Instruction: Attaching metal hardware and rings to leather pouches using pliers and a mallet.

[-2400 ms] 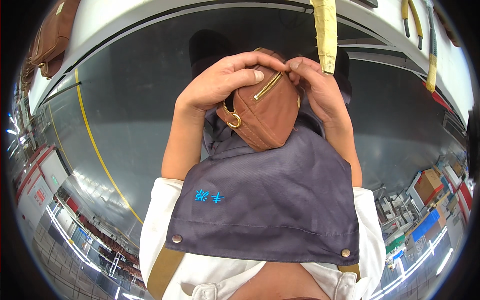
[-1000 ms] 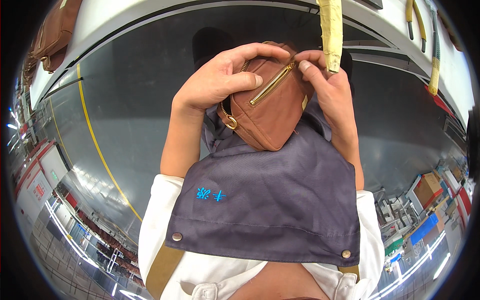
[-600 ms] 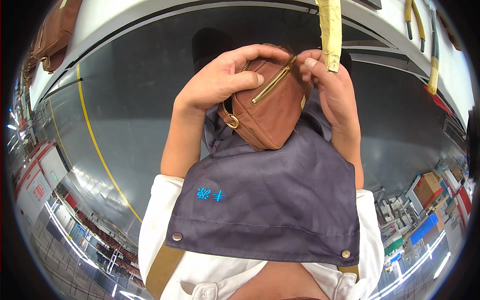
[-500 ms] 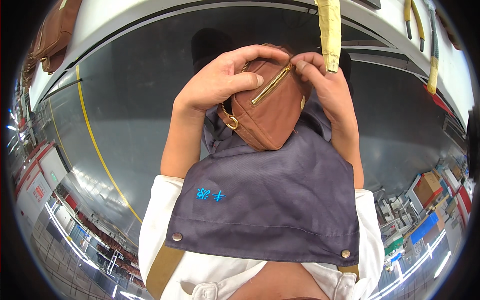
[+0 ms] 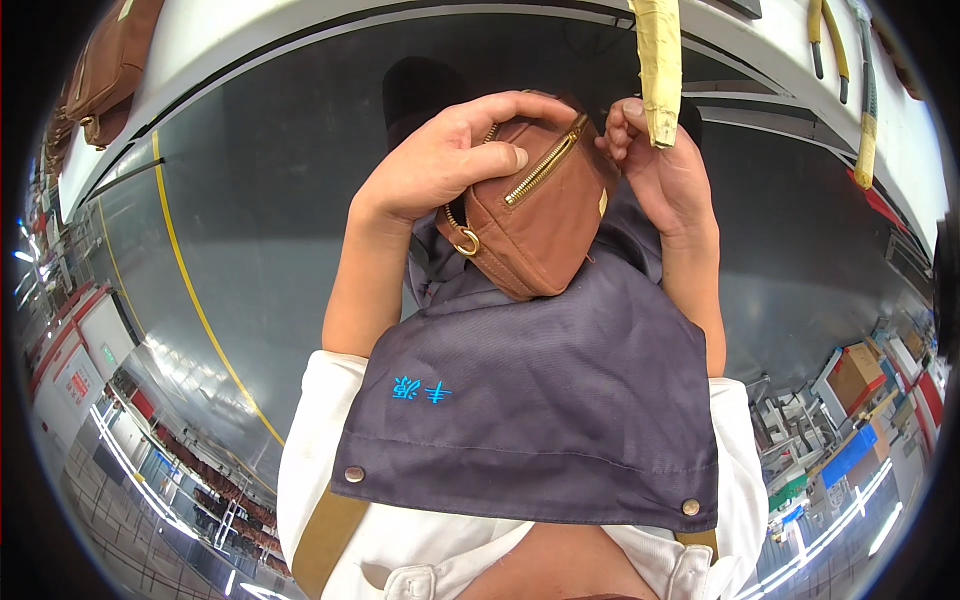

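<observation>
A small brown leather bag (image 5: pixel 540 225) rests tilted on my lap against the dark apron (image 5: pixel 530 390). My left hand (image 5: pixel 465 150) is closed over its upper left side, with the thumb on the face beside a brass zipper (image 5: pixel 543 172) and the fingers along the top edge. A gold D-ring (image 5: pixel 467 240) sits at the bag's left corner, beside another zipper edge. Just right of the bag, apart from it, my right hand (image 5: pixel 655 165) has its fingers curled together. Anything pinched there is too small or hidden to make out.
A yellow tape-wrapped rod (image 5: pixel 657 70) juts down from the white table (image 5: pixel 760 50), partly covering my right hand. Yellow-handled pliers (image 5: pixel 828 45) and a brush-like tool (image 5: pixel 866 120) lie at the right. More brown bags (image 5: pixel 112 65) sit at the far left.
My right hand has drawn off the upper end of the zipper, moving slightly up and right, and its fingers have curled in. My left hand and the bag stay nearly still.
</observation>
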A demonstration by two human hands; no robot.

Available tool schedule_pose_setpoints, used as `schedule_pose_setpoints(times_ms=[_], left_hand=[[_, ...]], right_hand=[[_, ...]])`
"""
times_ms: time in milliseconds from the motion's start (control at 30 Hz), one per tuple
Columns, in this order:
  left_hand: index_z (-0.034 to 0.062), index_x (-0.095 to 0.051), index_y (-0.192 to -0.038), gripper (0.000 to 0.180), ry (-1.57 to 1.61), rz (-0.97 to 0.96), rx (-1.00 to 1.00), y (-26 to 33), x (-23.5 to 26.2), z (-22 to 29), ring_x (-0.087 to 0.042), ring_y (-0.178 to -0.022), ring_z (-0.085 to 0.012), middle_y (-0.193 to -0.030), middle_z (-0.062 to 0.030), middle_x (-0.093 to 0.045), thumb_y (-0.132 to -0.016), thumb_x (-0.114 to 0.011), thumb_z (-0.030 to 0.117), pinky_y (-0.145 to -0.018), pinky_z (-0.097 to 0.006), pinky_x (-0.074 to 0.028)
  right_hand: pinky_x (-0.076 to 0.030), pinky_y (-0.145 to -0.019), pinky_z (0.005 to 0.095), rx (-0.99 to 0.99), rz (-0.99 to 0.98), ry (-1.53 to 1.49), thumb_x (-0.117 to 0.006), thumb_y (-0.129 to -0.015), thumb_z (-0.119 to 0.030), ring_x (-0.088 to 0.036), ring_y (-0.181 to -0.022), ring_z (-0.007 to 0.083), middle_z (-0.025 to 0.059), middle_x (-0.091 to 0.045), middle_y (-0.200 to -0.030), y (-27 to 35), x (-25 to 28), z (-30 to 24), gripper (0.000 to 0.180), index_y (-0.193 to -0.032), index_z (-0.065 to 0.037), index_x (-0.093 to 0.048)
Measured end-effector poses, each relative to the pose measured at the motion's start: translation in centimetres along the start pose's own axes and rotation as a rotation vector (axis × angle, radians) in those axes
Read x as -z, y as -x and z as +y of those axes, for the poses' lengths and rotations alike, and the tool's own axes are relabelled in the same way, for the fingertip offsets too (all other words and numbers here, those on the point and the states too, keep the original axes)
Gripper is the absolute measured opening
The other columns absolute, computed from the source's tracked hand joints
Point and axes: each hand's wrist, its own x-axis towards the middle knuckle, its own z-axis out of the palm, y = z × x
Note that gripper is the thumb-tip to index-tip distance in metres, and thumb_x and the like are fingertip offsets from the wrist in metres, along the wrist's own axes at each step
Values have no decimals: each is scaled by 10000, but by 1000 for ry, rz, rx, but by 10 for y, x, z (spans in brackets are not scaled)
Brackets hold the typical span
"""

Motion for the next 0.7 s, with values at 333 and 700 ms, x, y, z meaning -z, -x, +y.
schedule_pose_setpoints(times_ms=[333, 700], left_hand=[[-38, -548, -1326, 484, -38, 49, -39, 4, 6, 5, -553, -1240, -194, -1340, -133, -571, -850, -590, 42, -1073, -319, -419], [139, -479, -1454, 757, -970, 519, -312, 61, -23, 17, -685, -668, -244, -1000, -132, -710, -723, -599, -19, -640, -333, -539]], right_hand=[[-444, -761, 250, 38, 169, 264, -638, -930, -154, -509, -752, 100, 7, -588, -833, 2, -14, 5, 149, -980, -17, -665], [-502, -749, 240, 278, -97, 711, -766, -860, -187, -584, -776, 79, 51, -647, -1028, 10, -67, 16, 434, -1216, -13, -588]])
